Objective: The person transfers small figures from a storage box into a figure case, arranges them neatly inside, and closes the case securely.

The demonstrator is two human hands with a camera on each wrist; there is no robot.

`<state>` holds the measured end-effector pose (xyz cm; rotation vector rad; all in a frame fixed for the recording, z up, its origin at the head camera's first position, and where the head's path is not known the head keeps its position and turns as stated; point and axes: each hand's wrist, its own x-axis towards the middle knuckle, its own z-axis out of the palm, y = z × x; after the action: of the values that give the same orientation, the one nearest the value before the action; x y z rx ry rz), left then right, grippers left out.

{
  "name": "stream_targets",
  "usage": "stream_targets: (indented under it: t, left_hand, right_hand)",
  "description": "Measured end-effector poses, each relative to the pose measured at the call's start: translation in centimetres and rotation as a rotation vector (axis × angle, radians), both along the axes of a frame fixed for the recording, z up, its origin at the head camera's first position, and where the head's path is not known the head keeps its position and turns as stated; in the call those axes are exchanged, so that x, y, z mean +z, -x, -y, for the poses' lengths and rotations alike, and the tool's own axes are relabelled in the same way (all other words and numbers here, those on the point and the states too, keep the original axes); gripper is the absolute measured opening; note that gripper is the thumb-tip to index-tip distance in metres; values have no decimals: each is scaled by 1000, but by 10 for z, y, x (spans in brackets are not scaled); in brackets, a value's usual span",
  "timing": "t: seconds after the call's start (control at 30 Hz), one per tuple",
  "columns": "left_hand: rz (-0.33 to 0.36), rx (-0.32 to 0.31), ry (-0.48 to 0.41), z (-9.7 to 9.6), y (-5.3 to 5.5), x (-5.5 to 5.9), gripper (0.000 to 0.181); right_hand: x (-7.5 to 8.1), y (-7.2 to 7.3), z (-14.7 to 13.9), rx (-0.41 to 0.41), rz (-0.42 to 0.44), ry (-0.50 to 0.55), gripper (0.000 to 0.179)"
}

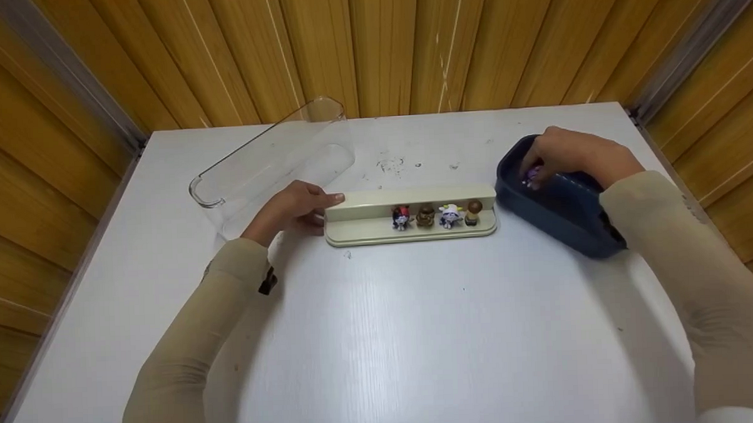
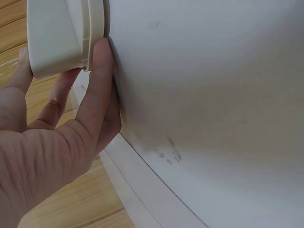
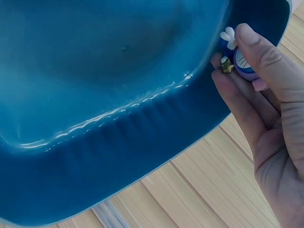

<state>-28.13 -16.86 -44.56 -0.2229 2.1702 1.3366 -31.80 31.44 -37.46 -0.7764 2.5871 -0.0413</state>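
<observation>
In the head view, the left hand (image 1: 293, 204) grips the left end of a cream stand (image 1: 359, 229) on the white table (image 1: 387, 336); four small figures (image 1: 425, 216) stand in a row toward its right end. Behind the left hand is a clear box (image 1: 287, 158). The right hand (image 1: 562, 150) reaches into a blue tub (image 1: 543, 221), holding a purple figurine (image 1: 532, 176).

In the left wrist view, thumb and fingers span the stand's end.

In the right wrist view, thumb and fingertips pinch the figurine, near the tub's inner wall.
</observation>
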Motion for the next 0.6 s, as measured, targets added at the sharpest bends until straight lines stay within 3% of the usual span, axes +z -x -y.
stream_targets:
  t: [0.3,0.6]
  left_hand:
    - [10,3,5,-1,2,0,49]
    - [1,6,-15,-1,2,-2,48]
  right_hand:
    - [5,-1,-1,-16,4,12,26]
    - [11,-2,-1,-16,-65,12,26]
